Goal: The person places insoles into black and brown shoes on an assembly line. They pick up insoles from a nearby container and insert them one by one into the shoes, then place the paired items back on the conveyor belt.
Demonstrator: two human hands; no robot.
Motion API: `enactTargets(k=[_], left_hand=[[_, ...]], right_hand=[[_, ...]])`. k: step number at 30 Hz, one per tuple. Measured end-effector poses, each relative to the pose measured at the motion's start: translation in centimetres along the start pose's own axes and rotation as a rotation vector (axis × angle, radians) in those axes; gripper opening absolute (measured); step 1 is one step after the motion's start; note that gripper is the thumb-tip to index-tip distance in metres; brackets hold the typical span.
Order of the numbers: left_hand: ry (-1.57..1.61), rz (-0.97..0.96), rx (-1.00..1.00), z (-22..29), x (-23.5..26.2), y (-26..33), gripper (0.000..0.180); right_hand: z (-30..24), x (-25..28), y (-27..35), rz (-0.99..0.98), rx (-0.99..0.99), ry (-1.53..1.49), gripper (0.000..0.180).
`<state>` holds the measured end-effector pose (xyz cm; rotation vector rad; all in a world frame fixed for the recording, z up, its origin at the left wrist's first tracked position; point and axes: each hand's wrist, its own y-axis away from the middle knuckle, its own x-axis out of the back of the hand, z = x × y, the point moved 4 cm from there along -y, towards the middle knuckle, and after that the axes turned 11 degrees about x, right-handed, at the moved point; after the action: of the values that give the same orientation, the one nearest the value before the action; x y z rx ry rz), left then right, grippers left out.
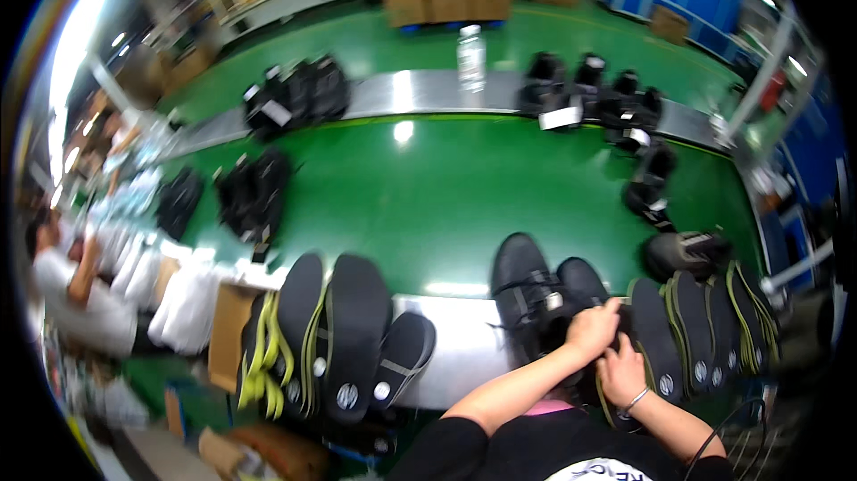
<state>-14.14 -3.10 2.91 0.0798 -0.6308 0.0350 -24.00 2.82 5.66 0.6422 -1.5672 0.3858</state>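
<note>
Both hands meet at a black shoe (527, 289) on the near edge of the green belt (446, 195), the left hand (591, 329) gripping its opening, the right hand (622, 372) seemingly closed on an insole (656, 338) just beside it.

A long green table (446, 186) holds many black shoes (254, 191), a clear water bottle (470, 57) and dark insoles (355, 329).

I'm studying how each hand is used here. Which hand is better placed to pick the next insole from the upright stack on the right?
Probably the right hand: it rests against the insole stack, while the left hand is on the black shoe, reaching into its opening.
</note>
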Motion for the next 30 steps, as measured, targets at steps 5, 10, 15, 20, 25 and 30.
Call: enactTargets(k=[5, 10, 15, 20, 25, 30], left_hand=[[-0.062, 0.064, -0.065, 0.5, 0.4, 0.2, 0.025], [-0.062, 0.011, -0.044, 0.1, 0.1, 0.6, 0.025], [0.009, 0.026, -0.115, -0.3, 0.0, 1.1, 0.025], [0.039, 0.017, -0.124, 0.6, 0.7, 0.6, 0.023], [0.049, -0.023, -0.099, 1.2, 0.9, 0.4, 0.023], [0.051, -0.022, -0.083, 0.8, 0.4, 0.3, 0.024]], right_hand=[[0.1, 3.0, 5.9, -0.225, -0.135, 0.065, 0.074], [1.3, 4.2, 5.3, -0.358, -0.116, -0.088, 0.040], [0.3, 1.4, 0.7, -0.117, -0.021, 0.063, 0.021], [1.5, -3.9, -0.9, -0.162, -0.003, 0.042, 0.021], [3.2, -4.5, -0.9, -0.121, -0.418, -0.259, 0.023], [3.0, -2.3, -2.7, -0.847, 0.117, -0.114, 0.028]])
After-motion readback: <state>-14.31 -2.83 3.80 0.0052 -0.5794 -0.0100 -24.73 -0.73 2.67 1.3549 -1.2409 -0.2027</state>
